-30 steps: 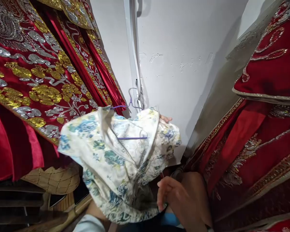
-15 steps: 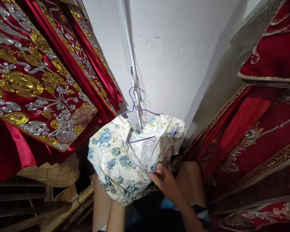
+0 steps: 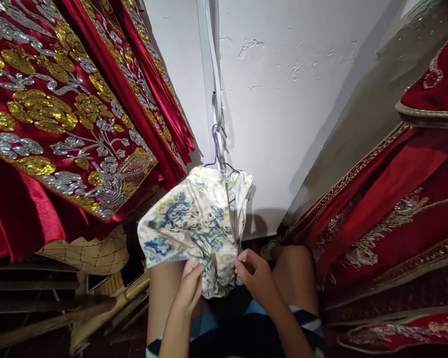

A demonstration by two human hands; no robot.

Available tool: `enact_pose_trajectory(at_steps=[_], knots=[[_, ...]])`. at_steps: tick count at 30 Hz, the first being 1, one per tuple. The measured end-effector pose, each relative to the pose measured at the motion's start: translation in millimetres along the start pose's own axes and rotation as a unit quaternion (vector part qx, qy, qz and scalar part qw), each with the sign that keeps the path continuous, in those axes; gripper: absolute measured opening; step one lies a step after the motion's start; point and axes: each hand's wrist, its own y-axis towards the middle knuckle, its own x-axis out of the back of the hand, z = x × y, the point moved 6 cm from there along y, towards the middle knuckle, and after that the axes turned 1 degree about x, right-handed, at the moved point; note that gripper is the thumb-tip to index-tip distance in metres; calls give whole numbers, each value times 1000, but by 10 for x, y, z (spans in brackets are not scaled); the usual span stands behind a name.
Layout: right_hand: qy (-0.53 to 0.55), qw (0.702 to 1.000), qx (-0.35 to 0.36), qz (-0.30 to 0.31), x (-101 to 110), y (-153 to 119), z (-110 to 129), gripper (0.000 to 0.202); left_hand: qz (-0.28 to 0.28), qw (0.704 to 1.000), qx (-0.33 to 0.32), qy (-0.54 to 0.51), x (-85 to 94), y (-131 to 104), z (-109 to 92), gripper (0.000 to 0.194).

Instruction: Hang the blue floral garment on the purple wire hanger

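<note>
Floral garment (image 3: 205, 214), on purple hanger (image 3: 215, 149). Your left hand (image 3: 191, 283): pinching its lower edge. Your right hand (image 3: 252, 271): pinching its side.

Scuffed pale wall (image 3: 276, 109) with shadowed edges, slatted wooden furniture (image 3: 97, 318) below in dim light.

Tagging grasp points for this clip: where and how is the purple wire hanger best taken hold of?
Probably by the neck of the purple wire hanger, just below the hook, pinched from the near side. That slender stem rises above the floral garment, whose fabric hides most of the shoulders, while the hook sits against the metal strip.
</note>
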Motion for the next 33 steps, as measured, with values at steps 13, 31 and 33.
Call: enact_pose_trajectory(at_steps=[13, 31, 33], knots=[[-235, 893, 376, 76, 58, 170, 722, 16, 50, 870, -344, 350, -595, -415, 36, 9], [-284, 836, 468, -32, 280, 1196, 1998, 16, 209, 739, -345, 541, -792, 134, -308, 6], [-284, 845, 453, -27, 270, 1164, 1938, 17, 168, 771, -413, 454, -1009, 78, -829, 22]])
